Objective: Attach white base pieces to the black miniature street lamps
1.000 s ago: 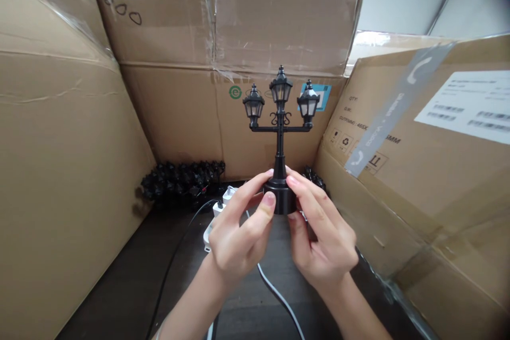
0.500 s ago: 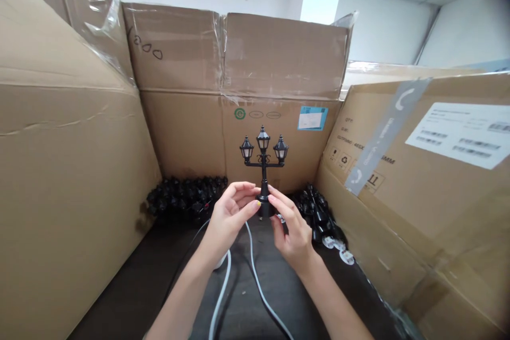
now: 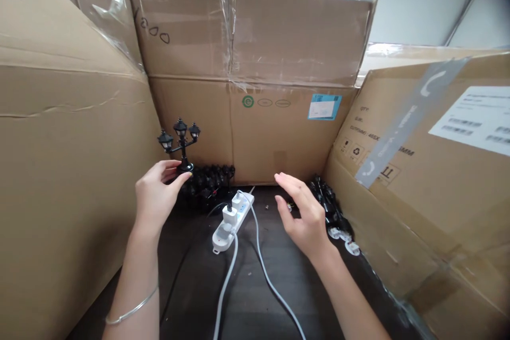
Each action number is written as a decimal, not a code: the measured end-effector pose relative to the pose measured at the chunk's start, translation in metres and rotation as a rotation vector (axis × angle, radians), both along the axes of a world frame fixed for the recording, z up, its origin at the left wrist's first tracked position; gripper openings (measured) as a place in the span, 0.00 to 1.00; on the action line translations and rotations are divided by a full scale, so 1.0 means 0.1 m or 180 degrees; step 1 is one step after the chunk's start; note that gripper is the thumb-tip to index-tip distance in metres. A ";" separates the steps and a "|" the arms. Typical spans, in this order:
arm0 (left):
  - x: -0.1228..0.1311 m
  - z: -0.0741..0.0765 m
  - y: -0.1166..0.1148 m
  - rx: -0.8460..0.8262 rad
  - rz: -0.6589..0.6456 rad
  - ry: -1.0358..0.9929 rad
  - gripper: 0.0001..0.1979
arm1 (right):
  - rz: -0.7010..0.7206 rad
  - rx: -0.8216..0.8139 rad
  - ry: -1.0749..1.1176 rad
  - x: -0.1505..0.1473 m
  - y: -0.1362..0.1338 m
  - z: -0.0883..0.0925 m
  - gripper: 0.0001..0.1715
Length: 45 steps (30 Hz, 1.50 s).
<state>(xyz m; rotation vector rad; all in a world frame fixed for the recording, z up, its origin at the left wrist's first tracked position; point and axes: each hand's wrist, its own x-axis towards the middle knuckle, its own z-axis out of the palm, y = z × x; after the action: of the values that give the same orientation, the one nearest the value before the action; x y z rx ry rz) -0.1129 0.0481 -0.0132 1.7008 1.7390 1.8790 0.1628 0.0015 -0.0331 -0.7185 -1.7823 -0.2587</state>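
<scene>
My left hand grips the round base of a small black three-headed street lamp and holds it upright at the left, just above a heap of black lamps. My right hand hovers open over the dark table, fingers spread, holding nothing. It is close to a second group of black lamps lying along the right box.
A white power strip with plugs in it lies between my hands, its white cables running toward me. Big cardboard boxes wall the dark table on the left, back and right.
The lamp, held in both hands at the centre before, is now in my left hand alone and has moved to the left. My right hand has let go and opened.
</scene>
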 end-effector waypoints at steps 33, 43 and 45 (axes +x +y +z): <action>-0.51 -1.38 -0.29 -0.2262 0.1690 0.1879 0.18 | 0.0137 -0.0327 0.0265 0.10 -0.23 0.19 0.10; -0.55 -1.34 -0.28 -0.2603 0.1705 0.2397 0.19 | 0.0245 -0.0378 0.0186 0.08 -0.30 0.23 0.10; -0.56 -1.34 -0.26 -0.2655 0.1683 0.2424 0.19 | 0.0285 -0.0381 0.0175 0.07 -0.31 0.23 0.10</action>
<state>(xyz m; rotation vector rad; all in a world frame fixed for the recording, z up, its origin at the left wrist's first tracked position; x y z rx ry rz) -0.1684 0.0219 -0.1471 1.7364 2.8625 0.2923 0.1696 -0.0291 -0.0103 -0.7213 -1.7835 -0.0721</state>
